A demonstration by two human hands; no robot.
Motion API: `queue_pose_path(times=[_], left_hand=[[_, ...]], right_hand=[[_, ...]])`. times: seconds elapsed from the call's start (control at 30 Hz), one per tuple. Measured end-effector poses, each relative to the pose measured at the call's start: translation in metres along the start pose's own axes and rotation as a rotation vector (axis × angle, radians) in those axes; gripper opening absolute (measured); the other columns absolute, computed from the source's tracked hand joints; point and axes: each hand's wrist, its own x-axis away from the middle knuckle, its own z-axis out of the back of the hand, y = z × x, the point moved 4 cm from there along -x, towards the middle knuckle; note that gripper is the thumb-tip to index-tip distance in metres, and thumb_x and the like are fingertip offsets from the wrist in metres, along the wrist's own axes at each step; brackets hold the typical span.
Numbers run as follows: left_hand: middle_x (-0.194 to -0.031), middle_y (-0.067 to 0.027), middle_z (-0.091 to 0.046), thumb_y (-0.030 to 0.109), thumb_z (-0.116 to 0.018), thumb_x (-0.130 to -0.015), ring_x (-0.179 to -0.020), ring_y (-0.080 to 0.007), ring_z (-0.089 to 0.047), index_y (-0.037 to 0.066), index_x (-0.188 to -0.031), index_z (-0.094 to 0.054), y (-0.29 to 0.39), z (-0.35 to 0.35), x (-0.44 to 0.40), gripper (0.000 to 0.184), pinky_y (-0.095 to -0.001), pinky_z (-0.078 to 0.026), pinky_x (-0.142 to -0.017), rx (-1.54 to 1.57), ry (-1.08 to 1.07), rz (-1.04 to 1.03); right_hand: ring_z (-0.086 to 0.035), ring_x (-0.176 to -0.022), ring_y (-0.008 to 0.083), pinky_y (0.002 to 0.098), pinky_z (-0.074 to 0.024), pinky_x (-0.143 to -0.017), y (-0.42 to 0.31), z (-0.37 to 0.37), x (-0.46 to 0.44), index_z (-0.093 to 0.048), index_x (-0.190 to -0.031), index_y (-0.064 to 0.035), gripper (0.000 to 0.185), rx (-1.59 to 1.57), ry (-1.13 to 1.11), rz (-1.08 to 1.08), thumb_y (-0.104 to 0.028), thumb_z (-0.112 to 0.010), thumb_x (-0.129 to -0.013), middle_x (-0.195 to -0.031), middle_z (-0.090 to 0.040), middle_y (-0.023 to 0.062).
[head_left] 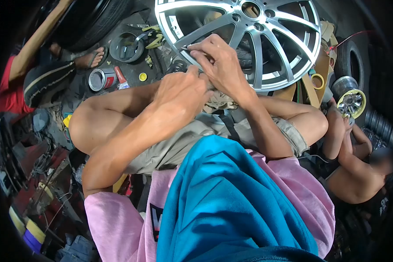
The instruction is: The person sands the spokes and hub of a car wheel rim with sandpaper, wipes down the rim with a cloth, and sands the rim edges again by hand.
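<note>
At the left, a paint can (pixel 111 77) stands on the floor (pixel 85 97), near a clear bucket (pixel 140 53). Next comes the left hand (pixel 181 94), its fingers curled under; whether it grips anything cannot be told. Just beside it, the right hand (pixel 218 63) brings thumb and fingers together at the wheel's left edge; any small thing between them is too hidden to tell. The bare wheel (pixel 255 43) lies beyond the lap, reaching far and right. It looks like stiff metal, probably fairly heavy, its glossy face slick and easily scratched; the outer edge or a spoke should give the surest hold.
</note>
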Motion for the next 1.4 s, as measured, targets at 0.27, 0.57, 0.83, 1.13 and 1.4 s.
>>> queue_pose_path(times=[0.27,0.57,0.83,1.13,1.4], left_hand=[[-0.095,-0.0238,-0.069,0.024,-0.078,-0.094,-0.087,-0.0445,-0.071,-0.004,-0.099,-0.070,-0.006,-0.006,0.009,0.029,-0.0524,-0.056,-0.077,-0.041,-0.117,0.007],[-0.093,-0.0222,-0.066,0.023,-0.077,-0.094,-0.086,-0.0425,-0.069,-0.003,-0.094,-0.068,-0.005,-0.003,0.014,0.027,-0.0524,-0.054,-0.078,0.011,-0.081,-0.017],[-0.093,-0.0229,-0.066,0.021,-0.077,-0.093,-0.086,-0.0428,-0.069,-0.003,-0.095,-0.067,-0.002,0.000,0.016,0.027,-0.0534,-0.054,-0.077,0.023,-0.061,-0.035],[-0.095,-0.0247,-0.068,0.021,-0.076,-0.095,-0.090,-0.0447,-0.070,-0.003,-0.099,-0.068,-0.006,-0.005,0.017,0.026,-0.0534,-0.055,-0.078,0.016,-0.017,-0.109],[-0.093,-0.0238,-0.067,0.021,-0.077,-0.094,-0.088,-0.0437,-0.069,-0.003,-0.100,-0.068,-0.006,-0.005,0.016,0.026,-0.0529,-0.054,-0.077,0.031,-0.056,-0.077]], right_hand=[[-0.068,-0.089,0.0366,0.0441,-0.0537,-0.079,0.001,-0.014,0.004,-0.077,-0.107,0.0002,0.015,-0.073,0.092,-0.021,-0.004,-0.077,-0.093,-0.100,-0.064,0.0170],[-0.068,-0.090,0.0401,0.0473,-0.0542,-0.081,-0.005,-0.012,-0.007,-0.077,-0.109,-0.0003,0.016,0.060,-0.022,0.026,-0.009,-0.074,-0.096,-0.102,-0.064,0.0181],[-0.067,-0.090,0.0408,0.0484,-0.0536,-0.082,-0.007,-0.002,-0.012,-0.078,-0.108,-0.0008,0.017,0.105,-0.076,0.034,-0.012,-0.073,-0.097,-0.102,-0.064,0.0190],[-0.066,-0.088,0.0407,0.0485,-0.0525,-0.079,-0.003,-0.003,-0.018,-0.078,-0.107,-0.0011,0.016,0.144,-0.165,0.026,-0.013,-0.072,-0.097,-0.099,-0.064,0.0181],[-0.065,-0.088,0.0407,0.0481,-0.0522,-0.080,-0.007,-0.005,-0.026,-0.077,-0.106,-0.0011,0.016,0.117,-0.131,0.055,-0.013,-0.073,-0.097,-0.098,-0.064,0.0179]])
